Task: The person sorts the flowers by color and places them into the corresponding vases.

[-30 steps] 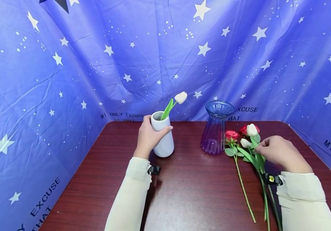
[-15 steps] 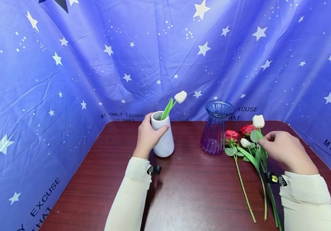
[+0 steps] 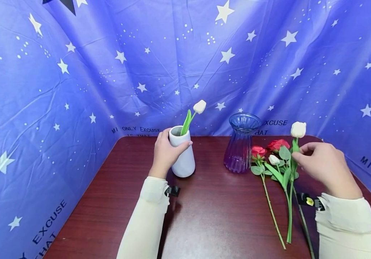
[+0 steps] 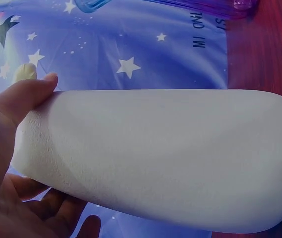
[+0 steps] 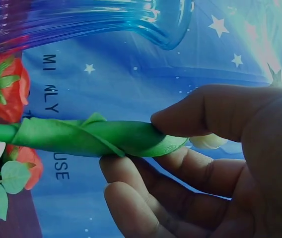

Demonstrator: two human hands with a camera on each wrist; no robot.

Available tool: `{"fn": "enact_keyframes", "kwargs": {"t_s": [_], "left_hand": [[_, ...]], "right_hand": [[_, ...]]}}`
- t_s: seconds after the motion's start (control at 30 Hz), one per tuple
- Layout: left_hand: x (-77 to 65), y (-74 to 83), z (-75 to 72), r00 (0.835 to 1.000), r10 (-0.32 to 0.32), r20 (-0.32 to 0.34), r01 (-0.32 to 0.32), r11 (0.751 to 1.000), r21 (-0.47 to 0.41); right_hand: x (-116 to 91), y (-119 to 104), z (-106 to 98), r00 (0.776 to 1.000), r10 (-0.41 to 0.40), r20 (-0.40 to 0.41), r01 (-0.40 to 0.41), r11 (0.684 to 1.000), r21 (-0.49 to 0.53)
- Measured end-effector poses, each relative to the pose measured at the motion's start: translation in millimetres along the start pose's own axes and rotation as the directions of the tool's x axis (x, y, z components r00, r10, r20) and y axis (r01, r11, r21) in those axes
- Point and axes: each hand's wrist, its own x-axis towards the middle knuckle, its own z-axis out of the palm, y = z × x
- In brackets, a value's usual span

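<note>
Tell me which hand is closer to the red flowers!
Right. The right hand is beside the red flowers, pinching a white tulip; the left hand is farther away, beyond the blue-purple vase, gripping the white vase.

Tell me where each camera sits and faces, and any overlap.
Head: worn on the head, facing forward and down at the table; left hand, right hand and both sleeves show.
Left wrist: worn there, facing the white vase; only the left hand, gripping it, shows.
Right wrist: worn there, facing the tulip; only the right hand, pinching it, shows.
Both wrist views share the glass vase and starry backdrop.
</note>
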Motion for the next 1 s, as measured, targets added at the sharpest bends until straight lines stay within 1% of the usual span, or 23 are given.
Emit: {"fn": "enact_keyframes", "kwargs": {"t_s": [0.1,0.27,0.37,0.5,0.6,0.8,1.0], "left_hand": [[-1.2,0.5,1.6,1.000,-0.010,0.002,0.010,1.000,0.016],[-3.6,1.4,3.1,0.999,-0.032,-0.015,0.032,0.999,0.035],[-2.9,0.5,4.0,0.999,-0.033,-0.016,0.032,0.999,-0.008],[-0.9,-1.3,4.7,1.000,-0.026,-0.001,0.025,0.995,-0.091],[-0.2,-2.2,4.2,1.000,-0.020,0.002,0.020,0.993,-0.114],[-0.3,-1.6,3.3,1.000,-0.026,0.002,0.026,0.993,-0.118],[-1.1,0.7,5.0,0.999,-0.038,-0.006,0.037,0.997,-0.071]], "right_hand": [[-1,-1,-1,0.999,-0.003,-0.034,0.003,1.000,-0.001],[-3,-6,-3,0.998,-0.003,-0.059,0.003,1.000,0.005],[-5,-9,-6,0.997,-0.001,-0.081,0.002,1.000,0.014],[-8,-13,-10,0.994,0.007,-0.111,-0.005,1.000,0.019],[-10,-16,-13,0.992,0.007,-0.129,-0.004,1.000,0.023],[-14,-20,-16,0.988,0.008,-0.153,-0.001,0.999,0.045],[-18,-24,-18,0.980,0.005,-0.198,0.004,0.999,0.043]]}}
